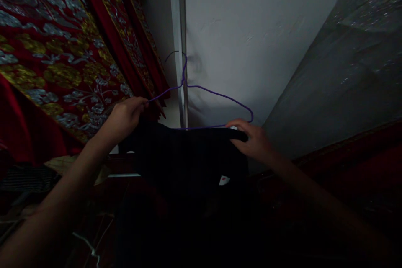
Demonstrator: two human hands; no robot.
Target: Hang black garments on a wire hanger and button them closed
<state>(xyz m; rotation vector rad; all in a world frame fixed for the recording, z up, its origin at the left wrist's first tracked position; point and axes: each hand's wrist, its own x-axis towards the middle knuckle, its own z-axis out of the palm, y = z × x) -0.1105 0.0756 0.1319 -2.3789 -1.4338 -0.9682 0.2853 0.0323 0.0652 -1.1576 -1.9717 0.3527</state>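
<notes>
A purple wire hanger point(220, 94) is held up in front of a pale wall, its hook at the top. Dark cloth, apparently a garment point(188, 155), hangs at the hanger's bottom bar, with a small white tag bearing a red mark point(224, 180) low on its right. My left hand point(125, 117) is closed at the hanger's left shoulder, beside the garment's upper left part. With thumb and fingers, my right hand point(248, 138) pinches the garment's top edge near the bar's right end. Darkness hides the garment's lower part.
Red fabric embroidered in gold and silver point(63, 50) hangs at the left. A metal strip point(179, 16) runs down the wall point(266, 21) behind the hanger. Shiny plastic sheeting point(342, 75) covers the right side. White cord point(89, 245) lies at lower left.
</notes>
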